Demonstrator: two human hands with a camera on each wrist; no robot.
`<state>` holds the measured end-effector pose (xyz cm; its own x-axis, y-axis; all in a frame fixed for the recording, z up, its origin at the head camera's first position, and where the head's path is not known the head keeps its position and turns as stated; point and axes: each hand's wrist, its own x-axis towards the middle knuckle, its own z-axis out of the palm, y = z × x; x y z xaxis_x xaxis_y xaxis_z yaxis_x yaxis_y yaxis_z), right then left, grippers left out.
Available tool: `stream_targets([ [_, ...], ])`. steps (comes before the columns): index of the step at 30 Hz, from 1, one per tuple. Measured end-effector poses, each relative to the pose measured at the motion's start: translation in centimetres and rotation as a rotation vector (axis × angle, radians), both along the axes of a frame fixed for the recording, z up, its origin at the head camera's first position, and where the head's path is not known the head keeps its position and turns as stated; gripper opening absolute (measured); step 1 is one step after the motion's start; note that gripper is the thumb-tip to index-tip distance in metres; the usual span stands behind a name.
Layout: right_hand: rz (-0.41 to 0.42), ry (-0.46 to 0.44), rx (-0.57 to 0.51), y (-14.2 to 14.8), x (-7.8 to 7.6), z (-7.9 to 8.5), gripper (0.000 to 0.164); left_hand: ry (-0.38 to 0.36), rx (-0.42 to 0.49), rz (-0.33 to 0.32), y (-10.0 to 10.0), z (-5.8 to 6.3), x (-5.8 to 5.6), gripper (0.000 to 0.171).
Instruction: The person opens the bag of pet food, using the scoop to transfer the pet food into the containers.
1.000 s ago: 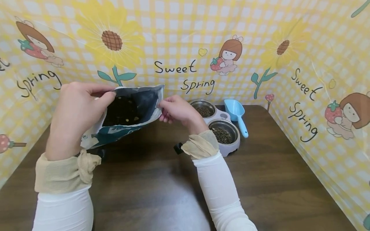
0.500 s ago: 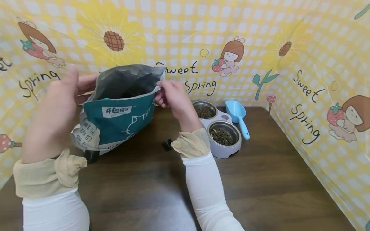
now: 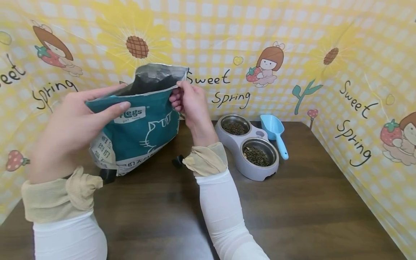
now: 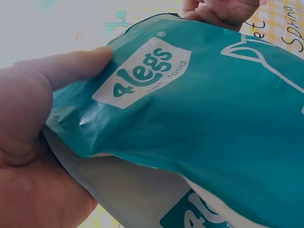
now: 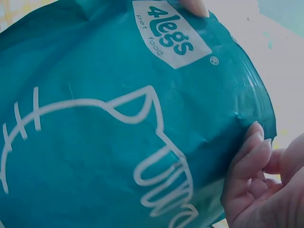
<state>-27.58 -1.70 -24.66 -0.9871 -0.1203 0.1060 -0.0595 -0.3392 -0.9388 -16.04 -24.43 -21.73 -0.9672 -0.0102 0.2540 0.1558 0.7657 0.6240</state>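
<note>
A teal pet food bag with a white cat drawing stands upright in the head view, its silver-lined mouth parted at the top. My left hand grips the top left of the bag, thumb across the front by the logo and fingers behind the edge. At the top right corner, my right hand pinches the rim between thumb and curled fingers. The left wrist view shows the thumb lying on the teal front. What the bag contains is hidden from this angle.
Right of the bag stands a grey double feeder with two steel bowls, each holding brown kibble. A light blue scoop lies beside it, near the back edge of the brown table. A patterned yellow cloth hangs behind.
The bag's mouth tipped away from the camera, so its front now shows instead of the kibble inside. My left hand loosened, then took hold again with the thumb in front; my right kept its pinch.
</note>
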Motion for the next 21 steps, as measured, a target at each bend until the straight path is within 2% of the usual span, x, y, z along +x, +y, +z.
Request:
stream_targets([
  [5, -0.034, 0.0, -0.049, -0.4, 0.3, 0.2, 0.044, 0.067, 0.138, -0.01, -0.2, -0.5, -0.3, 0.054],
  [9, -0.028, 0.0, -0.051, -0.4, 0.4, 0.7, 0.043, 0.045, 0.27, 0.003, -0.3, -0.6, -1.0, 0.054],
  [14, -0.011, 0.051, 0.007, -0.4, -0.2, 0.7, 0.044, 0.034, 0.328, 0.051, -0.1, -0.6, -2.0, 0.052],
  [16, -0.024, 0.13, 0.064, -0.4, -0.3, 0.4, 0.039, 0.043, 0.336, 0.08, -0.1, -0.6, -2.3, 0.05],
  [18, -0.05, 0.258, 0.166, -0.6, -0.2, 0.2, 0.03, 0.047, 0.377, 0.109, -0.1, -0.6, -2.4, 0.05],
  [20, -0.105, 0.457, 0.334, -0.9, 0.1, 0.0, 0.02, 0.051, 0.404, 0.13, -0.2, -0.6, -2.5, 0.049],
  [21, -0.149, 0.571, 0.436, -1.1, 0.2, -0.1, 0.021, 0.055, 0.426, 0.133, -0.2, -0.7, -2.6, 0.049],
])
